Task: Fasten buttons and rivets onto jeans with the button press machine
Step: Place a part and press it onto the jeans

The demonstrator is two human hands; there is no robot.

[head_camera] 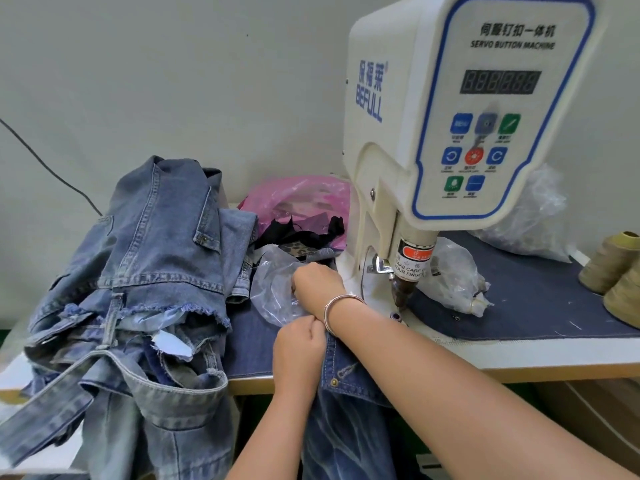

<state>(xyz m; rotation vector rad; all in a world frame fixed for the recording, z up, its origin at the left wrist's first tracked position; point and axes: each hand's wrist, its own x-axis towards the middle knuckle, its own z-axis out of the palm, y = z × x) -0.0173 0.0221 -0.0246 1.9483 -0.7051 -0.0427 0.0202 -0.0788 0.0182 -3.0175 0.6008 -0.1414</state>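
On the dark denim-covered worktable point(540, 306), a cream servo button press machine point(450, 133) stands over its metal punch point(401, 292). The right hand point(317, 282), a silver bracelet point(337, 308) on its wrist, reaches with curled fingers into a crinkled clear plastic bag point(277, 292); what it pinches is hidden. The left hand point(299, 348) grips the waistband of dark blue jeans point(346, 393), which hang off the table edge beneath both hands. A heap of faded, frayed jeans point(138, 289) lies to the left.
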